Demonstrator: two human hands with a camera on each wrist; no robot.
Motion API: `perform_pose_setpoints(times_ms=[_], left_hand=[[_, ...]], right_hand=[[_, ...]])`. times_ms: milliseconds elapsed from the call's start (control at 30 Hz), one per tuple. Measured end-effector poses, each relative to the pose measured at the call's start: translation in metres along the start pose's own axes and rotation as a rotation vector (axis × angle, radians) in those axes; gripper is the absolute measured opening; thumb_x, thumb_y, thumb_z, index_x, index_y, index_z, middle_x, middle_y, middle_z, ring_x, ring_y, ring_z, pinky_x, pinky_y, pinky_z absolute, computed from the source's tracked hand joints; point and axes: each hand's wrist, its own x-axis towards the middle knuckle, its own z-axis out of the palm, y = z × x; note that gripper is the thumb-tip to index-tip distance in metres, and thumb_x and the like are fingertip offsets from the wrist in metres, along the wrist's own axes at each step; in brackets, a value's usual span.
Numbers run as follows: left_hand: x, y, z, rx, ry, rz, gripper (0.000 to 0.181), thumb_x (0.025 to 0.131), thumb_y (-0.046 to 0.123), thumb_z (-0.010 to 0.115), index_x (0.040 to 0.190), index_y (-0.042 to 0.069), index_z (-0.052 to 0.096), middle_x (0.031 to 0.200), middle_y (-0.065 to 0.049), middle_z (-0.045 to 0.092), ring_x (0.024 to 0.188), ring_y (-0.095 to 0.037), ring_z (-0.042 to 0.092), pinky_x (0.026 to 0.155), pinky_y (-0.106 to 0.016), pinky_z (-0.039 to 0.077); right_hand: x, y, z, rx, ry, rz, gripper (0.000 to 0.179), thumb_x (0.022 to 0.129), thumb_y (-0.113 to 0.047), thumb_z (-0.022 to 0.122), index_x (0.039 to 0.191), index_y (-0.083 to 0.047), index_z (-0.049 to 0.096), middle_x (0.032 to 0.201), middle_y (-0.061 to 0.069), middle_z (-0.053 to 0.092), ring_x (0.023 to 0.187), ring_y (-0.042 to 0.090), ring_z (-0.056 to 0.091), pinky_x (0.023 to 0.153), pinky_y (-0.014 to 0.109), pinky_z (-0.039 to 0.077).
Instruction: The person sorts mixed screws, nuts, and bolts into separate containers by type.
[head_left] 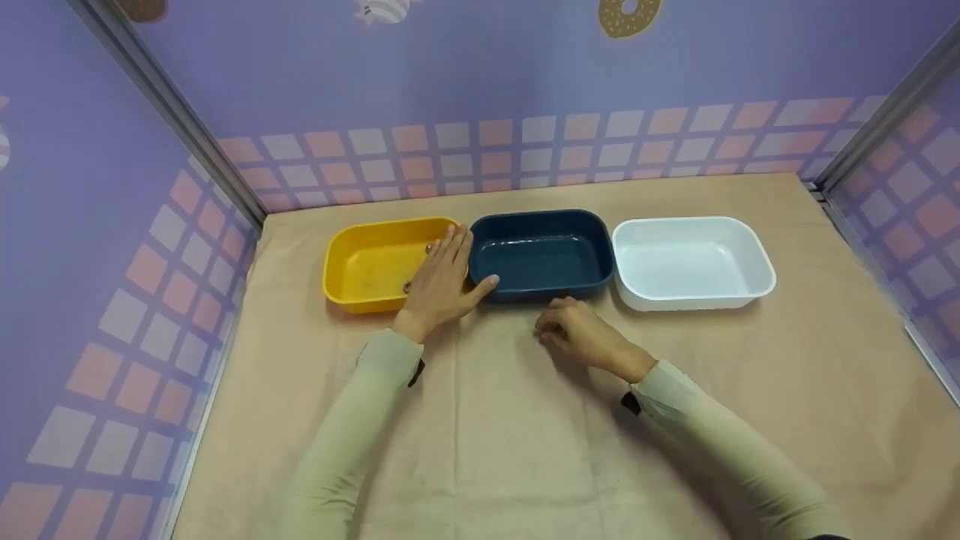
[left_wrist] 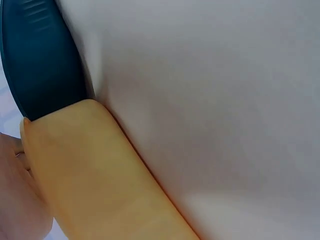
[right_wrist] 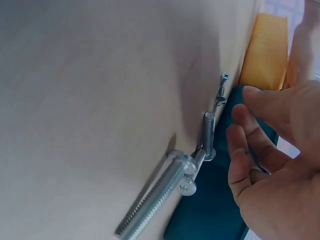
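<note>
My left hand (head_left: 440, 285) lies with straight fingers across the right rim of the yellow tray (head_left: 352, 301), its thumb stretched over the near edge of the dark blue tray (head_left: 540, 281). Small shiny metal pieces (head_left: 407, 286) show inside the yellow tray beside that hand. My right hand (head_left: 581, 334) hovers at the dark blue tray's front side, fingers loosely bent. In the right wrist view, nothing shows between its thumb and fingertips. Several metal screws (right_wrist: 209, 132) appear in a line beside those fingertips, over the cloth; the head view hides them behind the hand.
A white tray (head_left: 694, 270) stands to the right of the dark blue one, so three trays form a row. Beige cloth (head_left: 517, 450) covers the table. Purple patterned panels (head_left: 510, 75) enclose the back and both sides, with metal posts at the corners.
</note>
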Motion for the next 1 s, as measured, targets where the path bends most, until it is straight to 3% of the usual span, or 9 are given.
perform_pose_setpoints(times_ms=[267,1000], left_hand=[[0.005,0.002,0.002,0.031,-0.029,-0.015,0.101,0.104,0.075,0.036,0.172,0.004,0.012,0.181,-0.013,0.008,0.168,-0.028,0.004,0.137,-0.042,0.001],[0.012,0.008,0.012,0.088,-0.041,-0.061,0.103,0.103,0.077,0.035,0.171,0.001,0.012,0.18,-0.016,0.009,0.168,-0.03,0.005,0.137,-0.043,0.001]], right_hand=[[0.0,0.003,0.006,-0.026,-0.026,-0.008,0.011,0.093,0.005,0.076,0.098,-0.002,0.081,0.096,0.01,0.078,0.095,0.029,0.071,0.089,0.049,0.058],[-0.001,0.004,0.013,-0.05,0.033,0.013,0.013,0.09,0.01,0.073,0.092,0.0,0.08,0.092,0.013,0.076,0.089,0.03,0.071,0.083,0.046,0.06]])
